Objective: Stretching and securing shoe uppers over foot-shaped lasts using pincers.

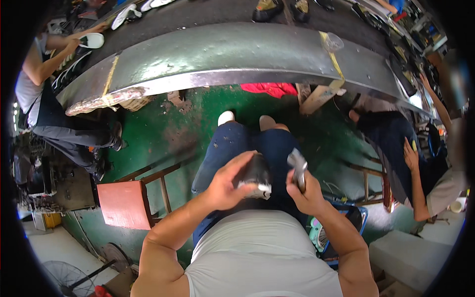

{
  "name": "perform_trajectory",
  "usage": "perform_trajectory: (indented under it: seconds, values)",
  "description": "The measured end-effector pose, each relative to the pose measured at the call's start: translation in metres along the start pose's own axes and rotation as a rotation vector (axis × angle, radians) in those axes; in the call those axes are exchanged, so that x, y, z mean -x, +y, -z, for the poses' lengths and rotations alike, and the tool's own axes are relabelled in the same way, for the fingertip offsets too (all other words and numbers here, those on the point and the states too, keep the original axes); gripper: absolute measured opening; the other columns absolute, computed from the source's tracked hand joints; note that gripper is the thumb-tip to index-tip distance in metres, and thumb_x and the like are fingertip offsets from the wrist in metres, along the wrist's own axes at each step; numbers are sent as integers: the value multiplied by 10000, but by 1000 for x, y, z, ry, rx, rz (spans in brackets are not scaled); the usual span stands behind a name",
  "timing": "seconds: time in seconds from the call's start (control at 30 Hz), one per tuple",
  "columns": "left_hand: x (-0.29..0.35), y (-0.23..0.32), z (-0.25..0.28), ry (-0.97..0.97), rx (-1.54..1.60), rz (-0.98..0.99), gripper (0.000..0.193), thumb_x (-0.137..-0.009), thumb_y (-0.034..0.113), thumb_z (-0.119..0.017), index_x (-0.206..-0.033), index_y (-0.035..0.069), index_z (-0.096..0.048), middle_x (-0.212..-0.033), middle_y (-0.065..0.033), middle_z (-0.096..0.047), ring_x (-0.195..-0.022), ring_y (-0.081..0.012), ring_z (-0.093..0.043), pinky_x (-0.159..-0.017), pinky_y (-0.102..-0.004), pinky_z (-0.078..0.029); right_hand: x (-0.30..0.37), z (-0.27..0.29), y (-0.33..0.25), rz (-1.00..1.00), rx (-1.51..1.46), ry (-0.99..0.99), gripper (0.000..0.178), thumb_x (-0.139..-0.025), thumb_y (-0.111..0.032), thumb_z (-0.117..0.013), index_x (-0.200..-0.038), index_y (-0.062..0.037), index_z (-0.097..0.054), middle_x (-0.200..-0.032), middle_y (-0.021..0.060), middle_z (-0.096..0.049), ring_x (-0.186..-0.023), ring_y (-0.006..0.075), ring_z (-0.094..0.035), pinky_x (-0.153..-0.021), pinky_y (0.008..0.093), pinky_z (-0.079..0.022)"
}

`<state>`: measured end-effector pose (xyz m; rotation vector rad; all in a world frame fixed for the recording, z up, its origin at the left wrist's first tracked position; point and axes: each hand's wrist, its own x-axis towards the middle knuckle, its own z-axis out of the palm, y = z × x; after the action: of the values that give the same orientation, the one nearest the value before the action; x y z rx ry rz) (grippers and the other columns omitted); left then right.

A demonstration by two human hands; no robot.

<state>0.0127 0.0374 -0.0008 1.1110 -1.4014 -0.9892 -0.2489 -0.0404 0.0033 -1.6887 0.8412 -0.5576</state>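
Note:
Over my lap, my left hand (228, 184) is wrapped round a dark shoe (256, 171). The shoe's rounded black side faces up, and a white patch shows at its end nearest my body. To the right of it, my right hand (307, 194) grips a short silver metal hand tool (297, 161), whose head points up and away from me. Its exact kind is not clear, since my fingers cover much of it. The tool and the shoe are apart, with a small gap between them above my thighs.
A dark conveyor (208, 32) with a metal edge panel (222, 52) curves ahead, carrying several shoes. A person (42, 74) at left handles a white-soled shoe (92, 40); another person (396, 143) sits at right. A reddish stool (124, 205) stands left; a blue crate (363, 218) is by my right side.

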Motion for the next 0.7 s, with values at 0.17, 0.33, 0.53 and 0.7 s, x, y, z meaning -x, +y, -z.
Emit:
perform_trajectory:
  seconds: [0.17, 0.33, 0.53, 0.7]
  values:
    - [24, 25, -22, -67, -236, -149, 834, -702, 36, -871, -1433, -3, -472, -1347, -221, -491, -1249, -389, -527, -1041, -435, -462, -28, -30, -6, 224, -323, -108, 350, -1012, -211, -537, -1247, 25, -430, -1233, 202, -605, -1166, 234, -581, -1041, 380, -429]
    - [44, 22, -30, 6, -320, -141, 852, -669, 87, -904, -1386, -46, -462, -1294, -231, -501, -1158, -380, -568, -959, -436, -516, -21, -41, -7, 268, -286, -120, 289, -998, -163, -560, -1202, 17, -465, -1197, 167, -650, -1099, 238, -648, -982, 374, -495]
    - [45, 21, -29, 35, -427, -194, 862, -651, 155, -932, -1329, -34, -435, -1206, -222, -510, -1036, -363, -605, -853, -429, -551, -29, -48, -10, 204, -262, -118, 245, -989, -141, -558, -1173, 7, -493, -1114, 143, -681, -1017, 220, -671, -931, 365, -512]
    - [44, 16, -38, 134, -550, -42, 816, -655, 223, -936, -1272, -9, -457, -1160, -209, -518, -918, -363, -634, -734, -399, -568, -50, -46, -7, 156, -247, -134, 206, -995, -156, -560, -1130, -3, -529, -1036, 121, -690, -947, 196, -668, -874, 346, -516]
